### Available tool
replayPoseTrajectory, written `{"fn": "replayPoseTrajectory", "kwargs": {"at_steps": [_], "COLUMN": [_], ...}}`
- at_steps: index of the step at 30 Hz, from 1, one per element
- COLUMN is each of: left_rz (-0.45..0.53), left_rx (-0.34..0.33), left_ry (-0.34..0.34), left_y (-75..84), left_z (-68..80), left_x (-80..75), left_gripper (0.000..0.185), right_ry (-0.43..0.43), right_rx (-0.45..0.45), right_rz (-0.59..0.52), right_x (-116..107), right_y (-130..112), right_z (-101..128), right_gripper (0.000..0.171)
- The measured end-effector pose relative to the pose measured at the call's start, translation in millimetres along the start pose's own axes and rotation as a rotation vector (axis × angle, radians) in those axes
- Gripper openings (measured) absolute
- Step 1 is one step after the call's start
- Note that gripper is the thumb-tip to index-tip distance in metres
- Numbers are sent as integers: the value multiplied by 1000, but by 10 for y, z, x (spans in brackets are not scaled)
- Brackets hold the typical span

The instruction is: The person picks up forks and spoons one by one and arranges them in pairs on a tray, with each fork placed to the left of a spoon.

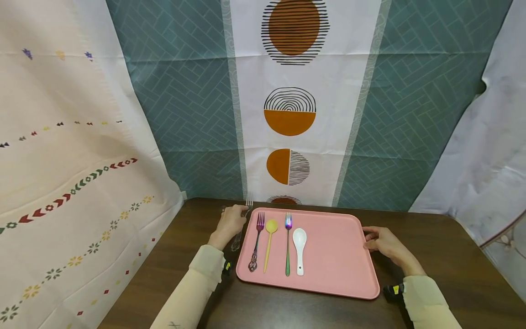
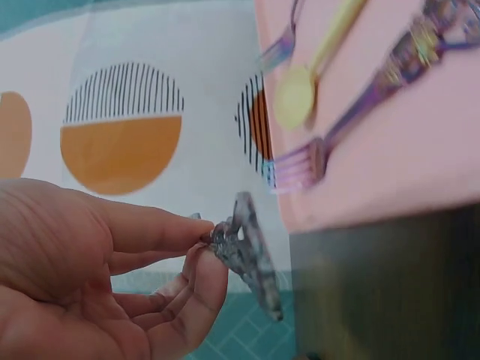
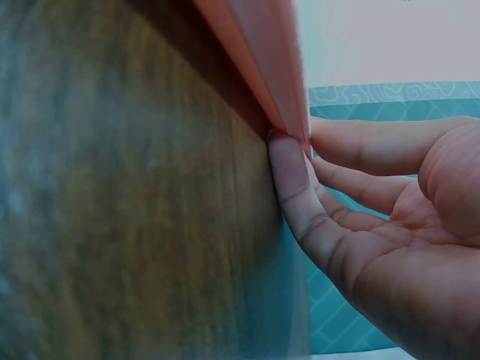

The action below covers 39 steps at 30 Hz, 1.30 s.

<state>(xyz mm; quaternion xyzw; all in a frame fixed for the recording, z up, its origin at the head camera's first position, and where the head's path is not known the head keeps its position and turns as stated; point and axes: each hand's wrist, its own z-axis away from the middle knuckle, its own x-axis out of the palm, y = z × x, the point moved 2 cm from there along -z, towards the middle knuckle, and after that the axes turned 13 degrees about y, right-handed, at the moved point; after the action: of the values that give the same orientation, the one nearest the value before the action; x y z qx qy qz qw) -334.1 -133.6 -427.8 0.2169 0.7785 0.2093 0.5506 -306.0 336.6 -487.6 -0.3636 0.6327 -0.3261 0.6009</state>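
At the tray's left side in the head view, my left hand [image 1: 230, 225] pinches a silver fork [image 1: 249, 201], its tines pointing away from me. The left wrist view shows the fork's ornate handle [image 2: 255, 262] end-on past the thumb and fingertips. My right hand [image 1: 386, 242] grips the right rim of a pink tray [image 1: 333, 256] between thumb and fingers. Lying side by side on the tray are a purple ornate fork [image 1: 260, 224], a yellow spoon [image 1: 271, 227], a rainbow-coloured fork [image 1: 288, 222] and a white soup spoon [image 1: 300, 237].
The tray rests on a dark wooden table [image 1: 197, 292]. Behind the table hangs a green and white patterned curtain [image 1: 189, 91]. An embroidered cream cloth [image 1: 61, 160] hangs along the left, and white fabric [image 1: 489, 173] on the right.
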Motion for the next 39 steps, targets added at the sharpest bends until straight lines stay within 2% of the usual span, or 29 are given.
{"fn": "replayPoseTrajectory", "kwargs": {"at_steps": [7, 13, 19, 23, 26, 30, 39], "left_rz": [7, 13, 48, 49, 69, 124, 96], "left_rx": [36, 29, 66, 128, 147, 111, 116], "left_ry": [-6, -57, -102, -110, -124, -162, -205], "left_y": [214, 389, 573, 713, 823, 947, 1189], "left_z": [-5, 16, 71, 106, 123, 145, 230], "left_x": [80, 160, 275, 351, 407, 490, 700], "left_gripper": [36, 37, 38, 37, 34, 36, 38], "right_ry": [3, 1, -1, -1, -3, -3, -1], "right_rx": [11, 15, 19, 24, 25, 24, 21], "right_rz": [-6, -20, -17, -16, -14, -16, -22], "right_x": [7, 14, 13, 10, 9, 8, 15], "right_y": [-15, -15, -7, 5, 10, 12, 24], "right_z": [9, 16, 9, 2, 4, 8, -3], "right_gripper": [61, 61, 61, 62, 62, 62, 62]}}
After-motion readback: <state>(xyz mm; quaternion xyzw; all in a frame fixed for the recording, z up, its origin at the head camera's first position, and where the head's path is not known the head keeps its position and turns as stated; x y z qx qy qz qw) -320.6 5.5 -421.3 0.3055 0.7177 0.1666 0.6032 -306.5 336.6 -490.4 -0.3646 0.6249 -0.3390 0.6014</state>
